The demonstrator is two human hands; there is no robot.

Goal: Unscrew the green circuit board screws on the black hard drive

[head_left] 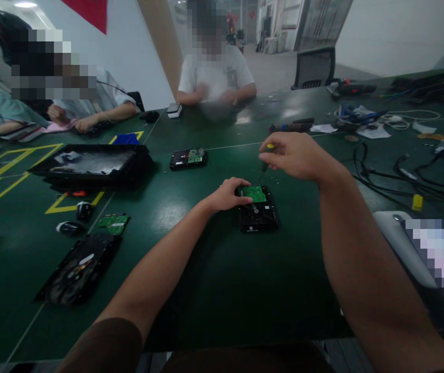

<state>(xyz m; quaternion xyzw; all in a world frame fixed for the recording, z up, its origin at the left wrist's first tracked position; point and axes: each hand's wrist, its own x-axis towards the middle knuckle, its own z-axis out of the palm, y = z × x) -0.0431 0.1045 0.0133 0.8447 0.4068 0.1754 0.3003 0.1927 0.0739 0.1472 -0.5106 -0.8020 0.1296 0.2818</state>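
Note:
A black hard drive lies flat on the green table in front of me, its green circuit board facing up at the far end. My left hand grips the drive's left side, thumb over the board and fingers at the far edge. Above the drive, my right hand is closed around a screwdriver with a yellow-capped handle. Its thin shaft points down toward the board's far edge; whether the tip touches a screw is too small to tell. A few tiny screws lie right of the drive.
Another hard drive lies beyond my left hand. At left are a black tray, an opened drive and a loose circuit board. Black cables and a phone-like device lie at right. Several people sit around the table.

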